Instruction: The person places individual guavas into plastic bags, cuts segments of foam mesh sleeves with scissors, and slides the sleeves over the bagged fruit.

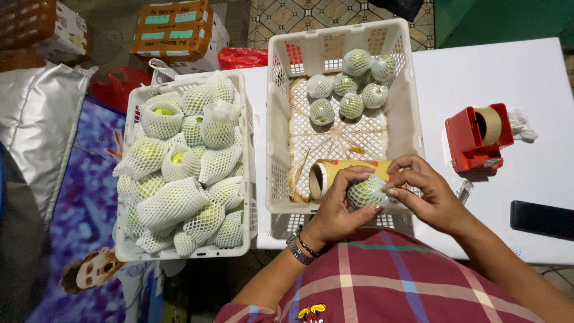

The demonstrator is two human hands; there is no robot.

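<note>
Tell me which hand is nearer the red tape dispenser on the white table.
Right. The right hand grips the net-wrapped green fruit just left of and below the red tape dispenser; the left hand is farther left, on the fruit's other side.

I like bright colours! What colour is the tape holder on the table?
The tape holder is red, seen clearly in the head view.

Single head view — looks steeply down, close over white table point(538, 78) and own hands.
</note>
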